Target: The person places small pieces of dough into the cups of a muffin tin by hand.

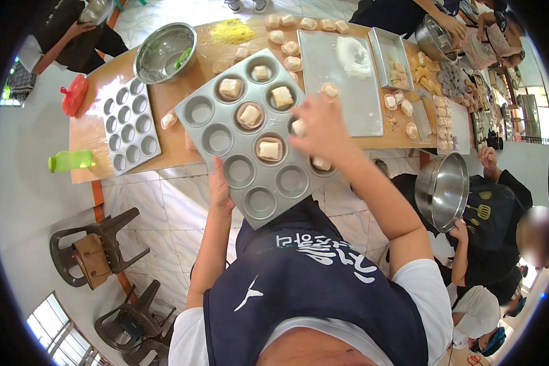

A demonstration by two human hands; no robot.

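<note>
A grey metal muffin tin is tilted in front of me, its left edge gripped by my left hand. Several of its cups hold pale, squarish dough pieces, some in paper liners, such as one dough piece near the middle. The cups towards the lower left are bare. Over the tin's right edge is my right hand, blurred, its thumb and fingers around a dough piece in a cup. Whether they grip it cannot be told. Just beyond that hand lies another dough piece in a liner.
On the table are a second muffin tin, a steel bowl, yellow crumbs and a floured metal sheet. A green bottle lies at the left. To my right a person holds a large steel bowl.
</note>
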